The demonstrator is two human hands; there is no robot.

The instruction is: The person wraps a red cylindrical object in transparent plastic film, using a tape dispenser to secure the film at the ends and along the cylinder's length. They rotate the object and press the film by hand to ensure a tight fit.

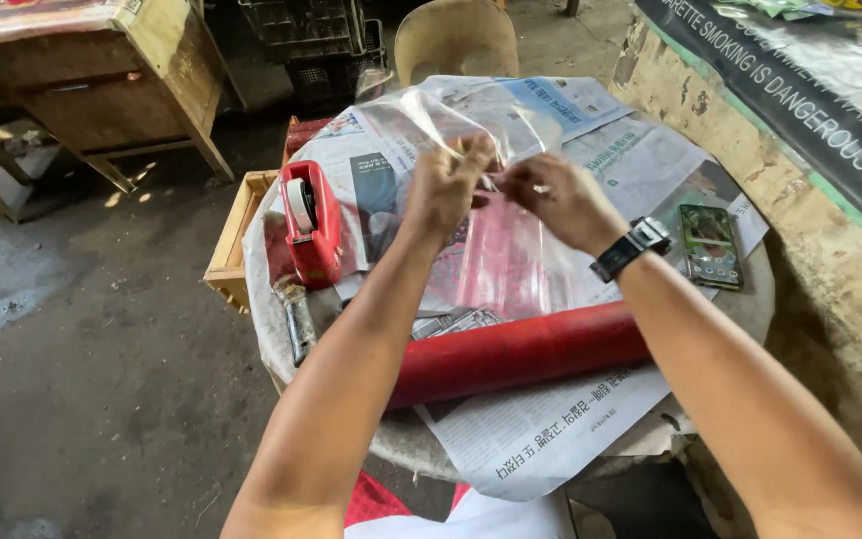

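Observation:
My left hand (443, 186) and my right hand (556, 200) are raised together over a round table, both pinching a sheet of clear plastic film (471, 120) that billows up behind them. Below the hands lies a pink-red translucent sheet (511, 262) on newspaper (641, 160). A black watch sits on my right wrist (631, 248). A red roll (521, 351) lies across the table beneath my forearms.
A red tape dispenser (311, 225) stands at the table's left, with a metal-handled tool (297, 317) beside it. A phone (710, 246) lies at the right. A wooden crate (236, 240), a wooden table (102, 70), a chair (456, 40) and a wall counter (800, 130) surround it.

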